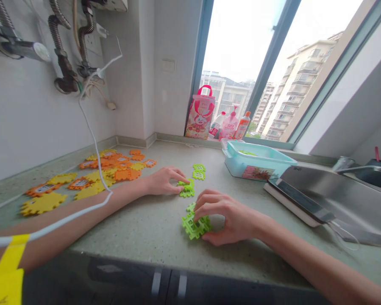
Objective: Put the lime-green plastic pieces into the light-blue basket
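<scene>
My left hand (pixel 165 180) reaches over the counter, thumb and forefinger closed on the near side of a small light-green notched plastic tile (pixel 187 189). Closer to the counter's front edge, my right hand (pixel 223 215) curls its fingers and thumb round another green notched tile (pixel 195 228) with an open, window-like middle. Part of a further green piece shows behind it; my fingers cover some of it, and I cannot tell whether the two are joined. Beyond both hands, two green window tiles (pixel 198 174) lie flat, one behind the other.
Yellow and orange notched tiles (pixel 126 174) spread across the left. A white cable (pixel 96 148) hangs over them and my left arm. At right are a turquoise tub (pixel 257 154) holding green pieces, a phone on a pale slab (pixel 296 201), and a steel sink (pixel 352 203). Bottles (pixel 230 126) line the sill.
</scene>
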Demonstrator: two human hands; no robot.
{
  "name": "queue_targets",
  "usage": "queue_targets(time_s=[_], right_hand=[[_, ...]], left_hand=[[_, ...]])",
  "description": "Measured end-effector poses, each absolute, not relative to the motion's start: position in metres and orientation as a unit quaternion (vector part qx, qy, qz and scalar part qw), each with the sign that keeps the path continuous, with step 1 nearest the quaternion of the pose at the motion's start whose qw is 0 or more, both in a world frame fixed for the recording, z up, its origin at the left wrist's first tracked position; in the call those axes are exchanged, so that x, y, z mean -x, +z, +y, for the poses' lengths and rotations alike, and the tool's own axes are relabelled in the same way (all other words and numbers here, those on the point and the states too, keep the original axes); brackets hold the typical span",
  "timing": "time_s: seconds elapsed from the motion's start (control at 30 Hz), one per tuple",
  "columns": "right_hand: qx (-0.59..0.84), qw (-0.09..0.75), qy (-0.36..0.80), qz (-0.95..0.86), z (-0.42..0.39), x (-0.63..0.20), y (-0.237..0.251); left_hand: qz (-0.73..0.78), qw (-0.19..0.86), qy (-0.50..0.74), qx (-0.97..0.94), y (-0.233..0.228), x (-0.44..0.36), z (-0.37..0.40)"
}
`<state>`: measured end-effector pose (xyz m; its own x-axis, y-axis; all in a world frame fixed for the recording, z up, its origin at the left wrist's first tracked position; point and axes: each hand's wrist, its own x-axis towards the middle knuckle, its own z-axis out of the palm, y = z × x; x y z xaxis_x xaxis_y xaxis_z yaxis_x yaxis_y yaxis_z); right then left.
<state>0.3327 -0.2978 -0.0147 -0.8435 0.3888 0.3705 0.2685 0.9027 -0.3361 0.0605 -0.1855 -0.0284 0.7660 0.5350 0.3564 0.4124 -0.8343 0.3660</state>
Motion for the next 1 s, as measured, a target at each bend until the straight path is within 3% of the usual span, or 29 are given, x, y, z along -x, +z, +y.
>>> queue_targets(time_s=[0.23,0.63,0.87,1.0], right_hand=[[0.240,0.238,0.130,-0.932,-0.282,-0.351,-0.017],[0.291,0.204,0.111,-0.928,-0.281,-0.353,-0.019],[0.268,0.375,0.057,-0.885,-0.278,-0.357,-0.011],[0.295,0.409,0.023,-0.863,-0.278,-0.352,-0.015]], left_hand=[[0.198,0.194,0.208,-0.938,-0.023,-0.060,-0.188],[0.185,0.188,0.245,-0.933,-0.029,-0.064,-0.189],[0.135,0.208,0.248,-0.936,-0.027,-0.078,-0.204],[0.150,0.212,0.243,-0.935,-0.028,-0.084,-0.210]])
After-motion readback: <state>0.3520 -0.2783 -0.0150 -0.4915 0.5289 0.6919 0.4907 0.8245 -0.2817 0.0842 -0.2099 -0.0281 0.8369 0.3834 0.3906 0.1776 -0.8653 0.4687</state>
